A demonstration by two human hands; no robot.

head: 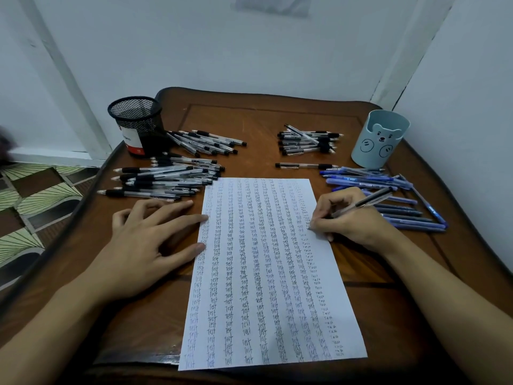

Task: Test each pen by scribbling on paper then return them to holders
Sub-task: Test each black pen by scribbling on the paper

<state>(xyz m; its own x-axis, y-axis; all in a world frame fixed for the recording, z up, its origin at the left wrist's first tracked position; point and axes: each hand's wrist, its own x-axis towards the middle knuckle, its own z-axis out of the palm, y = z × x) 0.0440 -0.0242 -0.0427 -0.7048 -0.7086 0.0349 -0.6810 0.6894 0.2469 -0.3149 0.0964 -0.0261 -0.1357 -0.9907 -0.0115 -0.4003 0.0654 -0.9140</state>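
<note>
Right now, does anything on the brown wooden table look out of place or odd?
A single black-and-clear pen lies alone, apart from the heap of black pens behind it. No pen sticks out of the black mesh holder or the pale blue bear-faced cup. Nothing looks spilled or damaged.

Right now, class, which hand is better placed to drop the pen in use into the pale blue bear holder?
Right. The right hand has the pen in its grip, and the bear holder stands on its side; the left hand lies flat, steadying the paper.
</note>
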